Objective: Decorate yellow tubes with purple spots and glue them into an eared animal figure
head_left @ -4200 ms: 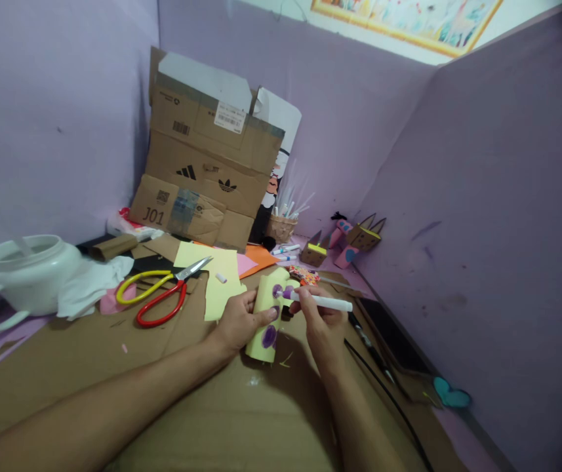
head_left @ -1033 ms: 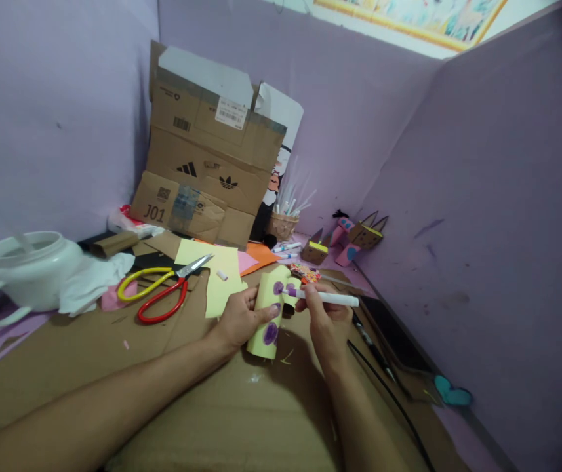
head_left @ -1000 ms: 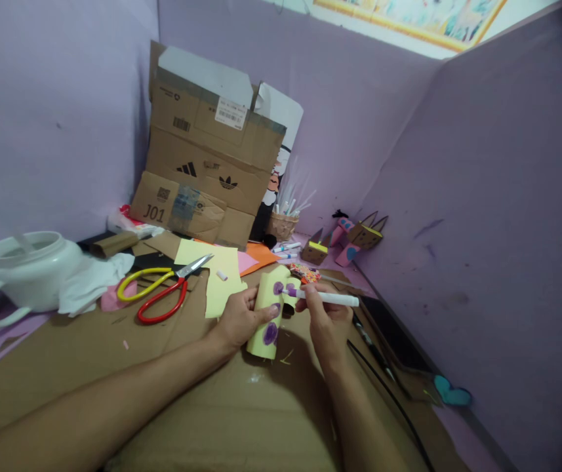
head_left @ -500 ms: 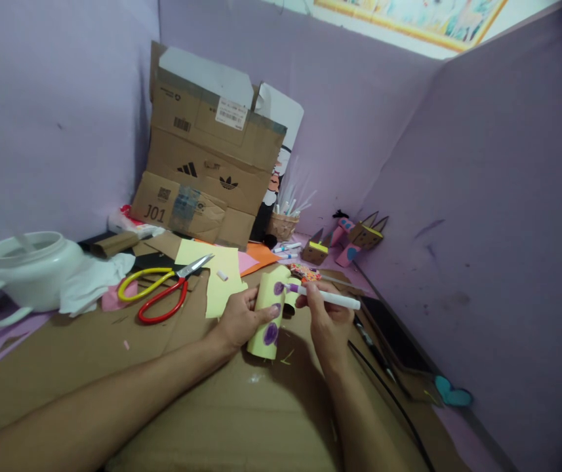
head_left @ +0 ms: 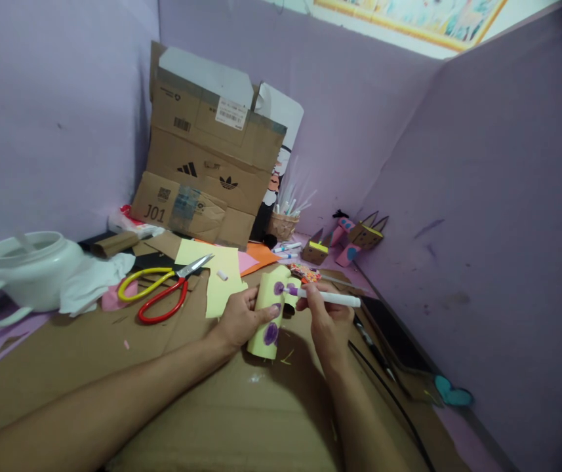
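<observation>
A yellow paper-covered tube (head_left: 264, 332) with several purple spots stands tilted in my left hand (head_left: 241, 320), whose thumb lies across its front. My right hand (head_left: 328, 321) grips a white felt-tip marker (head_left: 334, 299) with a purple collar. The marker's tip meets the upper purple spot or hovers just off it; I cannot tell which. Behind the tube is a second, smaller yellow roll (head_left: 292, 296), partly hidden by the marker and my right fingers. A small white marker cap (head_left: 222, 275) lies on the yellow paper sheet (head_left: 216, 296) left of the tube.
Scissors (head_left: 162, 316) with red and yellow handles lie at left, near a white pot (head_left: 35, 275) and crumpled tissue (head_left: 94, 280). A cardboard box (head_left: 212, 151) leans at the back beside a basket (head_left: 283, 227). Cardboard animals (head_left: 365, 235) stand back right; a craft knife (head_left: 374, 347) and cable lie right.
The marker tip has shifted very slightly on the upper spot. My left hand and the tube stay in place.
</observation>
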Motion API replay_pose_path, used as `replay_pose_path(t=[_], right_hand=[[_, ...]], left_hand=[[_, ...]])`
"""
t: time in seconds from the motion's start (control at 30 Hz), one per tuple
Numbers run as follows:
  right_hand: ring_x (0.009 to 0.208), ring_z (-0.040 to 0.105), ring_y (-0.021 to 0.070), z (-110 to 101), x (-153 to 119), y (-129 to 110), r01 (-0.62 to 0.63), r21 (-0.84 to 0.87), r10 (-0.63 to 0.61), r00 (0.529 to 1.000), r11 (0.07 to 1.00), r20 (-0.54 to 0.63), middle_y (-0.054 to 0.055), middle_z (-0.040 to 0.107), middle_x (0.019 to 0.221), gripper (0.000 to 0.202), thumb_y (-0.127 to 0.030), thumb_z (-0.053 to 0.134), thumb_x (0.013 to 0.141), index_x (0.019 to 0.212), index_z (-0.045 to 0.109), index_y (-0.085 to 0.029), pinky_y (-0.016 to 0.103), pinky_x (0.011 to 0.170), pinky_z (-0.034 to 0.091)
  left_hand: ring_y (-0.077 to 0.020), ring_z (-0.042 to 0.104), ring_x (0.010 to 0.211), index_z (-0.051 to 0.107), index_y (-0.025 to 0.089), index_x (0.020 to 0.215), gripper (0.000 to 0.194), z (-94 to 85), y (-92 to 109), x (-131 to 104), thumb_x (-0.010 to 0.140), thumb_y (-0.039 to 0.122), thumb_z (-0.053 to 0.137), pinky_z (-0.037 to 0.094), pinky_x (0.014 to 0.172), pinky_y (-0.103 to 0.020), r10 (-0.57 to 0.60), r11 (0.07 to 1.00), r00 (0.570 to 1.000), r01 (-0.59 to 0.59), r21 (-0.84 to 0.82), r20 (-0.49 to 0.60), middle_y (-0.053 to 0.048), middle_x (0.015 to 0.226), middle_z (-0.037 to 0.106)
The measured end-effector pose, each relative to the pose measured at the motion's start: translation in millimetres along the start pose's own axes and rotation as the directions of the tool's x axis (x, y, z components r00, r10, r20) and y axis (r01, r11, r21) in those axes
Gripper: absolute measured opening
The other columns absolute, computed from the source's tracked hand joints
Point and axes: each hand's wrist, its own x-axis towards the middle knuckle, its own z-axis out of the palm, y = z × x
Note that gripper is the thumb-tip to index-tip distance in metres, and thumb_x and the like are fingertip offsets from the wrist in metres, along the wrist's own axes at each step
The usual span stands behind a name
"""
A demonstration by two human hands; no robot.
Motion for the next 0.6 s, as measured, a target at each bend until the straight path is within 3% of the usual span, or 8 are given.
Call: replay_pose_path(t=[0.33, 0.6], right_hand=[[0.046, 0.058, 0.0145, 0.6, -1.8, 0.8, -0.021, 0.047, 0.019, 0.999, 0.999, 0.047, -0.001, 0.061, 0.050, 0.024, -0.039, 0.062, 0.079, 0.074, 0.067, -0.016, 0.026, 0.048, 0.047], [0.047, 0.057, 0.0139, -2.7, 0.2, -0.4, 0.033, -0.007, -0.033, 0.998, 0.999, -0.049, -0.001, 0.061, 0.050, 0.025, -0.039, 0.059, 0.082, 0.074, 0.066, -0.016, 0.026, 0.049, 0.045]], left_hand=[[-0.0219, 0.067, 0.076, 0.067, 0.010, 0.097, 0.044, 0.5, 0.5, -0.2, 0.058, 0.027, 0.079, 0.051, 0.067, -0.029, -0.003, 1.000, 1.000, 0.003, -0.020, -0.005, -0.010, 0.087, 0.074], [-0.0165, 0.063, 0.064, 0.067, 0.011, 0.092, 0.038, 1.9, 1.5, 0.4, 0.056, 0.021, 0.078, 0.049, 0.061, -0.027, -0.057, 0.995, 0.997, 0.053, -0.079, -0.042, -0.006, 0.078, 0.072]])
